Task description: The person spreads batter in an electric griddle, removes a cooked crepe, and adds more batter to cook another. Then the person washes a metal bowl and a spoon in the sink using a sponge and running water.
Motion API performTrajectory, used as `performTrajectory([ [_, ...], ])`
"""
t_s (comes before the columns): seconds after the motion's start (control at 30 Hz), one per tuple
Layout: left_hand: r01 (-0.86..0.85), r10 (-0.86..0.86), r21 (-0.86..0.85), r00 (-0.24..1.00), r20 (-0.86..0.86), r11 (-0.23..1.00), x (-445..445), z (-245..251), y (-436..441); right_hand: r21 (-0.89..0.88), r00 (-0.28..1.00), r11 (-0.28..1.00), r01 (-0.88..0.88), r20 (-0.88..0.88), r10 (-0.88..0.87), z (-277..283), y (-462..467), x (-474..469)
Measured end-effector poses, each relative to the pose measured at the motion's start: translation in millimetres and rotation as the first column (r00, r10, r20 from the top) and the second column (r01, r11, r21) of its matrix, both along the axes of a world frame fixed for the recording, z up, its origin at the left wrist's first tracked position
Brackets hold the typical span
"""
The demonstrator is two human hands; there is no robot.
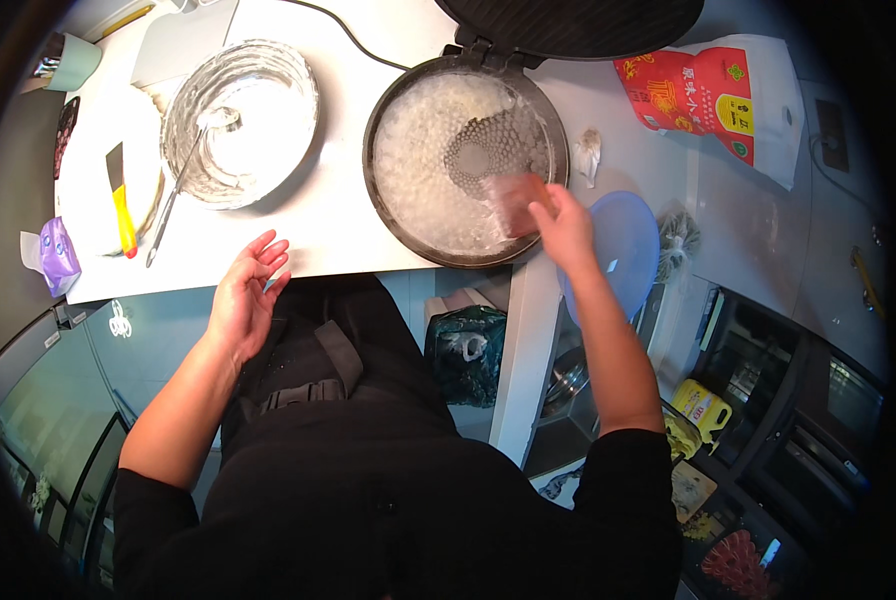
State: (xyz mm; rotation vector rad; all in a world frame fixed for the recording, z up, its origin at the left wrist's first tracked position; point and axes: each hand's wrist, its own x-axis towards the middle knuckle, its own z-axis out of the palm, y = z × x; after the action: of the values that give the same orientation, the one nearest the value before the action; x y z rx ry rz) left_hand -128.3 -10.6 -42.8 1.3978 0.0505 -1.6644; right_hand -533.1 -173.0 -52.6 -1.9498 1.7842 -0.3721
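My right hand [567, 225] grips a reddish-brown flat scraper [518, 206], blurred, over the lower right of a round electric griddle [560, 142]. Pale batter [425, 165] covers much of the plate, while a dark honeycomb-patterned patch [485, 154] shows bare at its upper right. The griddle's black lid [583, 26] stands raised behind. Holding nothing, my left hand [251, 289] is just off the counter's front edge with its fingers apart. Beyond it, a metal bowl [309, 112] smeared with white batter has a long-handled spoon [182, 172] leaning in it.
Left of the bowl, a scraper with a yellow handle [123, 217] lies on a round pale surface, near a purple tissue pack [59, 255]. At right are a red-and-white food bag [707, 101], a crumpled tissue [587, 156] and a blue round lid [628, 240]. A black cable [343, 26] runs behind.
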Motion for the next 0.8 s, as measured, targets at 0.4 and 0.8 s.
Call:
performTrajectory([
  [0.4,-0.021,0.021,0.006,1.000,0.019,1.000,8,-5,4,0.103,0.995,0.994,-0.031,0.101,0.021,7,-33,-5],
  [0.8,-0.022,0.022,-0.008,1.000,0.012,1.000,6,-5,4,0.048,0.977,0.999,-0.001,0.211,-0.009,5,-51,-18],
])
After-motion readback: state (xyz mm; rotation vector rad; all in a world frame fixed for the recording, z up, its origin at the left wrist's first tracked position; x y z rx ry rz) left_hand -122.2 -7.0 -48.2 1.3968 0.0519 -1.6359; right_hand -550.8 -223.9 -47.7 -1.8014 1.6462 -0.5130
